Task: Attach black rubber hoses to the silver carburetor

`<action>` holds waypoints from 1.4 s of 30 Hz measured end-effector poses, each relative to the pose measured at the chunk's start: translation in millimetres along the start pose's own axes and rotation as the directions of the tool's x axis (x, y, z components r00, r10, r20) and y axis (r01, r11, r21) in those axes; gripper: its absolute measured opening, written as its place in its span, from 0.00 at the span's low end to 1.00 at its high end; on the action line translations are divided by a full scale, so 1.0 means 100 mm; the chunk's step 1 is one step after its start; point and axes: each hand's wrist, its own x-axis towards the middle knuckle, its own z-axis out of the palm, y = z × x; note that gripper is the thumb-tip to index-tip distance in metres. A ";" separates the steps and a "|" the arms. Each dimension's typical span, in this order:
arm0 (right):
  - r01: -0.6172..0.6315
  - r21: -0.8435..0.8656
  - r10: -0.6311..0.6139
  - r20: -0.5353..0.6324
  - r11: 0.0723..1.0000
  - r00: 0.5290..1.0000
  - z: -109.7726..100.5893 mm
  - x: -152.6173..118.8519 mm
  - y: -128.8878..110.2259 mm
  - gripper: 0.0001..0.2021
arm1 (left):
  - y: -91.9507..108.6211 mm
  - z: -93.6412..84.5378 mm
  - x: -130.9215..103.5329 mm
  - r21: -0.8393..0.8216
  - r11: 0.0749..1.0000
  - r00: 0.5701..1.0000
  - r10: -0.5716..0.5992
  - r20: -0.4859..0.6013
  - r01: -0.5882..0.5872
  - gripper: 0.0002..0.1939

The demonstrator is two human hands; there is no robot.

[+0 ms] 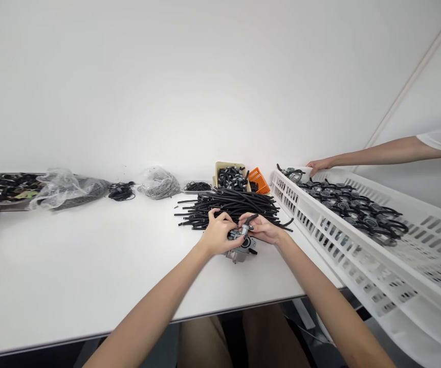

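Observation:
A grey metal carburetor-like part (239, 254) is held just above or on the white table, in front of a heap of black rubber tubes (236, 202). My left hand (219, 235) grips it from the left, thumb across its front. At its upper right, my right hand (262, 227) has its fingers closed by a short black hose (251, 219) that sticks up from the part. Some right fingertips are hidden behind the part.
A white slatted crate (301, 209) with several similar parts stands at right; another person's hand (320, 164) touches its far edge. Behind the tubes are a beige bin (217, 174) and an orange basket (259, 180). Plastic bags (159, 183) and a tray (1, 205) line the wall.

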 end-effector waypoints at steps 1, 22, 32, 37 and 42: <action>-0.008 0.001 0.008 -0.017 1.000 1.000 0.00 0.00 0.00 0.25 | 0.00 0.00 0.00 0.001 1.000 1.000 0.002 -0.002 -0.002 0.16; 0.035 -0.150 -0.047 -0.077 0.988 0.996 0.02 0.04 0.05 0.23 | 0.00 0.02 0.01 -0.019 1.000 1.000 -0.001 -0.015 0.001 0.15; 0.037 -0.222 -0.071 -0.150 0.974 0.986 0.02 0.06 0.09 0.24 | 0.00 0.06 0.03 0.020 1.000 1.000 -0.011 -0.011 0.011 0.18; -0.015 -0.188 -0.005 -0.107 0.982 0.994 0.02 0.02 0.03 0.22 | 0.00 0.06 0.03 0.041 0.999 1.000 0.009 0.013 -0.010 0.17; -0.060 -0.123 0.044 -0.124 0.991 0.991 -0.01 -0.02 0.00 0.20 | -0.01 0.07 0.02 0.035 0.999 1.000 0.028 0.006 -0.029 0.18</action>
